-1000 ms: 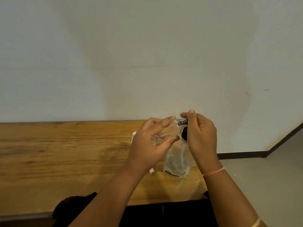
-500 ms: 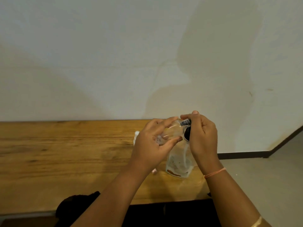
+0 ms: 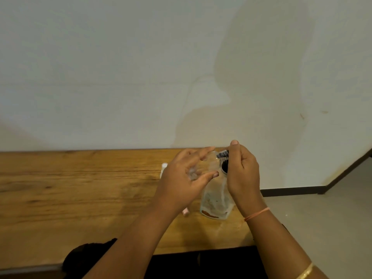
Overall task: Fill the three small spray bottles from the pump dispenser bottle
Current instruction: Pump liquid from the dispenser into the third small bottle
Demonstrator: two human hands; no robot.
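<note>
A clear pump dispenser bottle with a black pump head stands near the right end of the wooden table. My right hand is on the black pump head, thumb on top. My left hand holds a small clear spray bottle tilted with its end against the pump nozzle. Behind my left hand a white-capped small bottle pokes out, and a pink-tipped one shows below my wrist. Both are mostly hidden.
A pale wall rises right behind the table's far edge. The table's right end lies just past the pump bottle, with bare floor beyond it. A dark shape sits at the near edge by my lap.
Both hands and the bottles stay in almost the same pose. The view has shifted slightly, and the shadow on the wall has moved.
</note>
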